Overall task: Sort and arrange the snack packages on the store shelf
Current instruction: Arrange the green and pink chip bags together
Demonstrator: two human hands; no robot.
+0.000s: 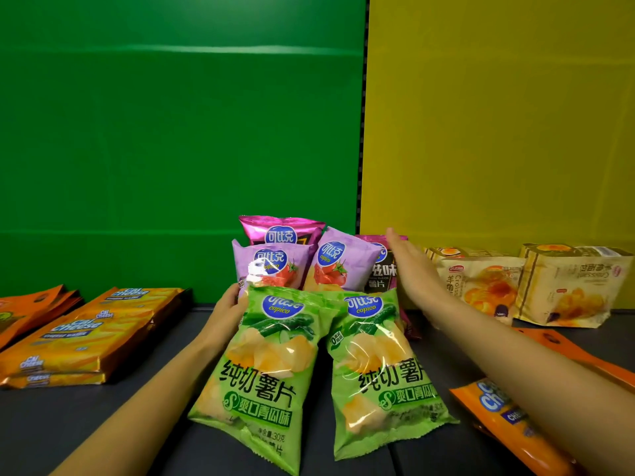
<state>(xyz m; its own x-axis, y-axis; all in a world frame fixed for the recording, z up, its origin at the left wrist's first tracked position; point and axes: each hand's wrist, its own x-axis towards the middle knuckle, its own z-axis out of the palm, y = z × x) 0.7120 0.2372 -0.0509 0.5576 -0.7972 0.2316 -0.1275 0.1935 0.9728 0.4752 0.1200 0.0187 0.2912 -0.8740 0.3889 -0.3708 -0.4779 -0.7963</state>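
Green corrugated board [171,132] fills the back on my left and yellow board [498,115] the right, above a dark matte shelf [68,424]. Flat, glossy orange wafer packs [79,341] are stacked far left. Boxy cream croissant packs [563,286] stand far right.

At centre lie the left green bag [264,369] and right green bag [381,369], puffy crinkled film pillows. Their long axes run front to back, logos pointing at the boards. The tops nearly touch and the bottoms splay toward me.

Behind them two lilac tomato bags [343,266] stand upright, with a magenta bag [281,228] further back and a dark bag [381,269] beside them.

My right hand [409,269] lies flat, fingers straight, against the dark bag. My left hand [225,309] meets the left green bag's edge. Its fingers are hidden, so I cannot tell its grip.
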